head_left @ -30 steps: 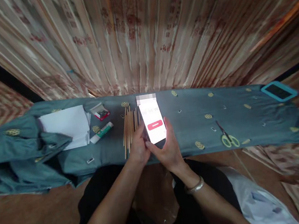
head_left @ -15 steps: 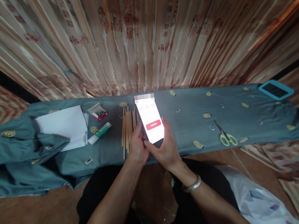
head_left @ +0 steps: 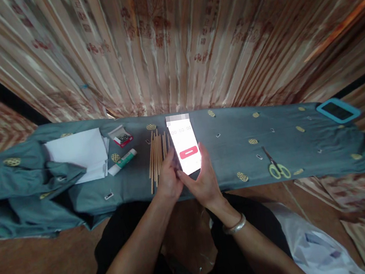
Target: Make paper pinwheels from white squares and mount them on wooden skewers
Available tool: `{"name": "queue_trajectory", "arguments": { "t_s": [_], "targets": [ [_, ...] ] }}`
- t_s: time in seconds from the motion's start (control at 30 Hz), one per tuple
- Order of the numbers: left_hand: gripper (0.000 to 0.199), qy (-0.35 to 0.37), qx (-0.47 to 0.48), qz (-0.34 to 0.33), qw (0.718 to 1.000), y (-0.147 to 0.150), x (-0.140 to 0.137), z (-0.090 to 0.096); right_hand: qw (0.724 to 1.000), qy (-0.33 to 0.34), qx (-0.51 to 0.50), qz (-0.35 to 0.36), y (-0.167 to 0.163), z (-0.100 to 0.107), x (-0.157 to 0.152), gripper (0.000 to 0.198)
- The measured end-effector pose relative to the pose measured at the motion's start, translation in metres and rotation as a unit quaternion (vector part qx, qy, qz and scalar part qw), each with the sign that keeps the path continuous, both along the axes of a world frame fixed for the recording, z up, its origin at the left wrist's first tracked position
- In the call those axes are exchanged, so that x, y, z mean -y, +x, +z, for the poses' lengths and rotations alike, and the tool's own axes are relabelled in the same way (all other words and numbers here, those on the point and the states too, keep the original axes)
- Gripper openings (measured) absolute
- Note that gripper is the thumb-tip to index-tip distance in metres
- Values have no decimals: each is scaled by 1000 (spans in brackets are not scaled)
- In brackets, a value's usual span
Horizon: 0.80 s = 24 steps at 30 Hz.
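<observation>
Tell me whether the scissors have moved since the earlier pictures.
No. Against the yellow motif printed on the cloth, the scissors keep the same place and angle; only the whole view has shifted slightly.

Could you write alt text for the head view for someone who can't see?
A person's left hand and right hand hold a lit phone over patterned cloth. Wooden sticks, a tube, an open box and white paper lie left; scissors and a blue-framed panel right.

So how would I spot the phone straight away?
Find the long grey-green cloth, then the wooden sticks near its middle. Just right of them, the left hand and right hand hold the phone, set apart by its glowing white screen and red button.
</observation>
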<state>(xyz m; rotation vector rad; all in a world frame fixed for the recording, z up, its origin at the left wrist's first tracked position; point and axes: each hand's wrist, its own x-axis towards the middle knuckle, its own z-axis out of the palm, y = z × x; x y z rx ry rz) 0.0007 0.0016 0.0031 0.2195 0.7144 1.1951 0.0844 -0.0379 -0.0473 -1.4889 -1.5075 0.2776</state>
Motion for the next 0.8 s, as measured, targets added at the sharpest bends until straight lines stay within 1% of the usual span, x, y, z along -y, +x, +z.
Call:
{"name": "queue_trajectory", "arguments": {
  "t_s": [0.23,0.37,0.6,0.8],
  "targets": [
    [34,11,-11,-2,1000,0,0,-3,1000,-5,4,1,1,-2,0,89],
    [35,15,-12,-2,1000,0,1,-2,1000,-4,1,4,1,-2,0,89],
    [36,10,-15,-4,1000,0,0,-3,1000,-11,-15,8,0,0,0,89],
    [32,5,-15,2,1000,1,0,-4,999,-16,-36,-5,1,2,-1,88]
  ]
}}
